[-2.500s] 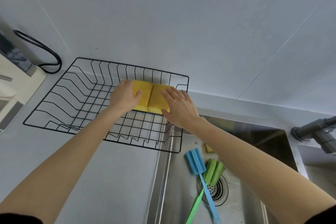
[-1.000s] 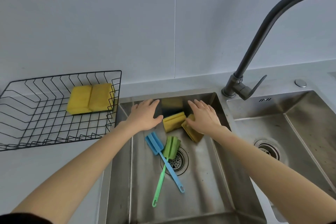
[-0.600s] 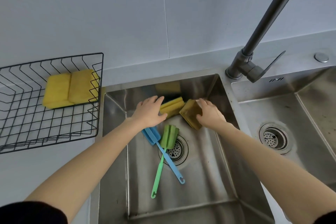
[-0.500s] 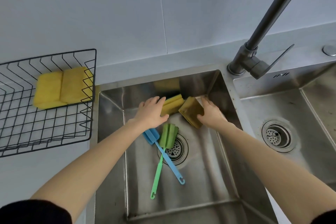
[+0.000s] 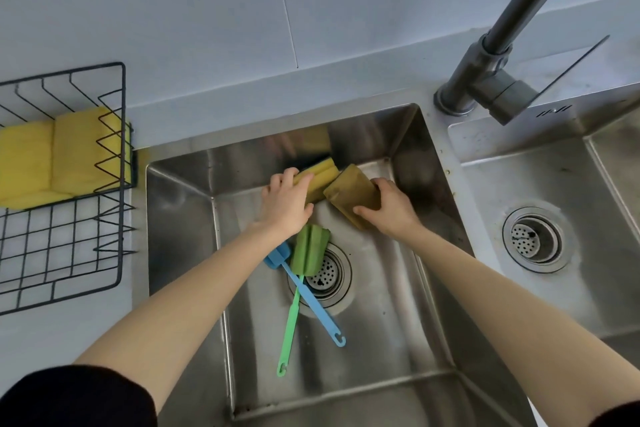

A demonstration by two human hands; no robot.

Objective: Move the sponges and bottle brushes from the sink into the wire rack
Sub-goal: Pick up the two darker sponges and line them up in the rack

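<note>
Down at the back of the sink (image 5: pixel 180 204), both hands are busy with sponges. The left hand (image 5: pixel 285 206) has its fingers closed over a yellow sponge (image 5: pixel 322 172) that leans by the back wall. The right hand (image 5: pixel 389 206) is clamped on a brown-green sponge (image 5: pixel 353 192), thumb on one side and fingers on the other, and this sponge is tipped up on its edge. Two more yellow sponges (image 5: pixel 55 156) already lie side by side in the wire rack (image 5: pixel 119 135), which stands on the tabletop (image 5: pixel 69 340) to the left of the sink. A green bottle brush (image 5: pixel 308 250) and a blue bottle brush (image 5: pixel 278 255) lie crossed over the drain (image 5: pixel 327 276), just below the left hand. Some things could go wrong. The sponges may be wet and squishy, so one could slip out of a hand and drop back down. The left hand only covers part of its sponge, so its hold looks the weaker one. Wet sponges might also drip on the tabletop on the way over. The rack has tall wire sides, so a sponge carried too low could bump them and fall outside. A wrist could also knock the brush handles and push them around, which would make them harder to pick up.
</note>
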